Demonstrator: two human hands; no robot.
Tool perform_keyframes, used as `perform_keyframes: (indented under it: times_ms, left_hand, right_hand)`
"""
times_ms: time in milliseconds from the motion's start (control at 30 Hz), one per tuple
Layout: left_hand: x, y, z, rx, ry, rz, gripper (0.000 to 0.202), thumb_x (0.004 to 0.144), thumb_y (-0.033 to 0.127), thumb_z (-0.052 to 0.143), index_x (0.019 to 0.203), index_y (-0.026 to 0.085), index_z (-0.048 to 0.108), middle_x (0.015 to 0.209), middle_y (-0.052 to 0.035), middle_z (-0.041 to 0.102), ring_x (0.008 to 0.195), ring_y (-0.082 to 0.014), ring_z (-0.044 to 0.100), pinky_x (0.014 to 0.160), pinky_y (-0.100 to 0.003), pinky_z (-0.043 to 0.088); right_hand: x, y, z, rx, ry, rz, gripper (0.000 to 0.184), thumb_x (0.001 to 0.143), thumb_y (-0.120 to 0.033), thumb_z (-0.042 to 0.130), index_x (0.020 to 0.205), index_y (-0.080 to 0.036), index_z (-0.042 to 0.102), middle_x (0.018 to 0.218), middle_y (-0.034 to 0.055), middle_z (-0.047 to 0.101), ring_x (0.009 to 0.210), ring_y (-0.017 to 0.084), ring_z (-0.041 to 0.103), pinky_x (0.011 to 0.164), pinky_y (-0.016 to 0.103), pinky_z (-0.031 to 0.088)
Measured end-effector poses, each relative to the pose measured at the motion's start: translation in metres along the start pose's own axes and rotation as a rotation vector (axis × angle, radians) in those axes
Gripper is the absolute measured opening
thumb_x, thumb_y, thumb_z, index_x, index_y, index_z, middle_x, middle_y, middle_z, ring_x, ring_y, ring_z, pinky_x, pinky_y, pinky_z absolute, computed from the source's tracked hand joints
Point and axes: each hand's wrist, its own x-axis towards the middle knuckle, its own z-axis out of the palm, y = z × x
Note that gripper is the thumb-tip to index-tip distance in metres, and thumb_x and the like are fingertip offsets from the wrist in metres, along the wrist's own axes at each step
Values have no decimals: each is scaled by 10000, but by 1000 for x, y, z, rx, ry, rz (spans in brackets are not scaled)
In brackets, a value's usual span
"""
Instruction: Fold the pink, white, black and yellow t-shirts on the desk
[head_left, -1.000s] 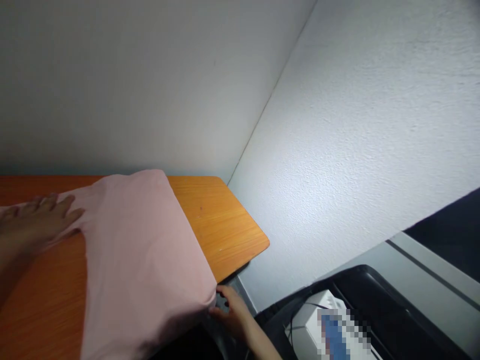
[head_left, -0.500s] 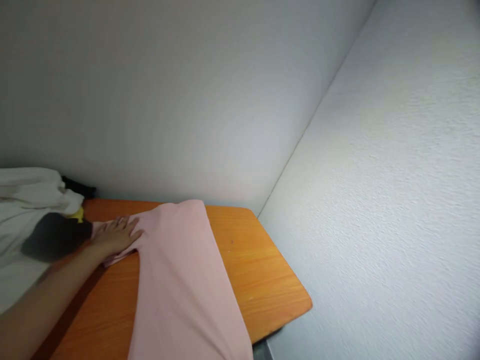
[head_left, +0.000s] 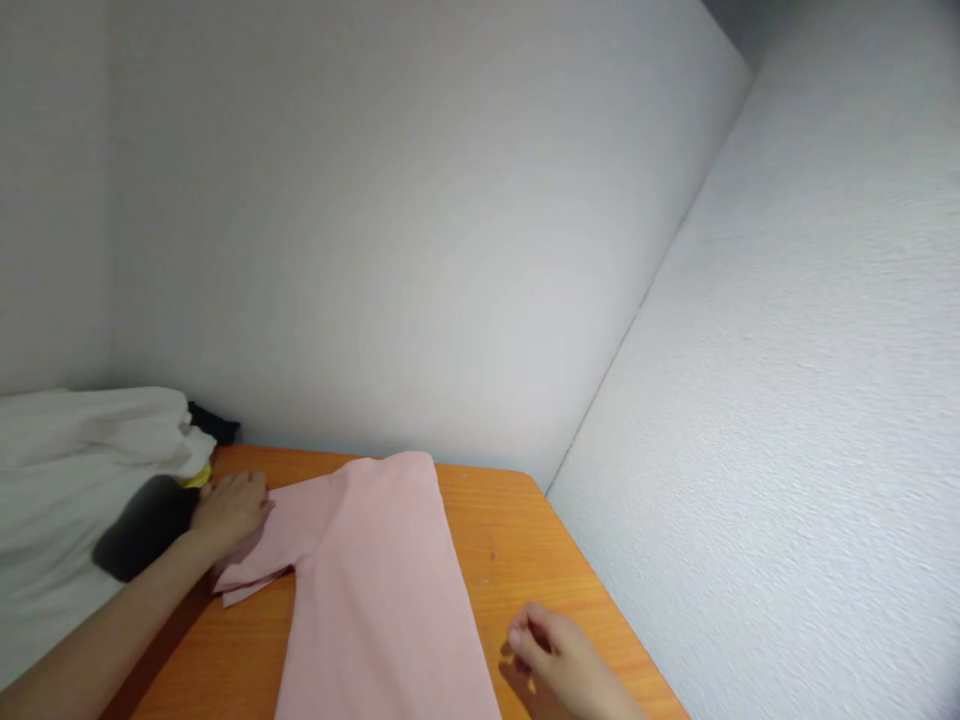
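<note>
Firstly, pink garment: a pink garment (head_left: 375,600) lies flat on the table, its body running from near the far edge down past the bottom of the view. A narrower flap (head_left: 262,545), possibly a sleeve, reaches left from its upper part, with a folded end lying doubled near the left hand.

Left hand: the left hand (head_left: 229,515) rests on that flap at the garment's left side, its fingers pointing toward the far edge. The grip is open and lying on the cloth, not clamped on it.

Right hand: the right hand (head_left: 555,645) is over the bare table just right of the garment, not touching it. Its fingers and thumb are drawn together, with nothing visible between them, and its shadow falls on the wood.

Table: the table (head_left: 525,540) has an orange wood-grain top with a small dark mark right of the garment.

Left side: a white cloth bundle (head_left: 82,450) is heaped just beyond the left hand and partly over the table's left end. A dark patch (head_left: 142,528) lies on it, either a shadow or dark fabric. A black item (head_left: 214,422) sits behind it, and a yellow item (head_left: 197,478) peeks out close to the left hand.

Walls: a far wall (head_left: 337,250) and a textured right wall (head_left: 757,400) meet in a corner along the table's far and right edges.
</note>
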Motion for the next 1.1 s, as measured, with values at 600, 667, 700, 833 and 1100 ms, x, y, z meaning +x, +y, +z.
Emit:
perform_keyframes:
  times_ms: [600,667,700,833,1100]
  left_hand:
    - [10,-39,3,-252,-69,9,224,854,338,371,708,226,500,813,-93,703,820,-231,681,691,-315,447]
    - [11,-40,-1,-249,-78,9,266,869,390,372,702,226,499,817,-99,701,846,-246,679,706,-324,444]
    - [10,-39,-4,-248,-85,11,288,879,412,363,711,225,503,830,-103,702,862,-253,678,713,-328,441]
    - [7,-30,-33,-241,-54,28,358,919,481,307,790,225,523,873,-90,700,899,-269,667,739,-341,424]
    - [23,8,-29,-108,42,66,335,967,325,231,962,187,536,1023,-115,656,960,-236,636,794,-330,430]
  right_hand:
    - [292,-102,119,-391,316,131,355,908,-350,500,1102,-76,614,1126,240,658,1113,331,616,906,414,455]
    - [294,-99,116,-391,321,113,336,952,-314,423,1152,-92,577,1079,208,682,1036,294,657,838,369,475]
    - [294,-97,113,-393,332,104,339,970,-312,388,1182,-103,551,1051,191,693,997,282,670,808,355,479]
    - [292,-97,81,-427,421,67,403,1019,-396,257,1249,-139,465,962,153,706,917,276,676,751,345,467]
    - [303,-104,46,-538,415,82,408,1020,-384,284,1251,-97,458,994,196,683,930,279,667,762,352,459]
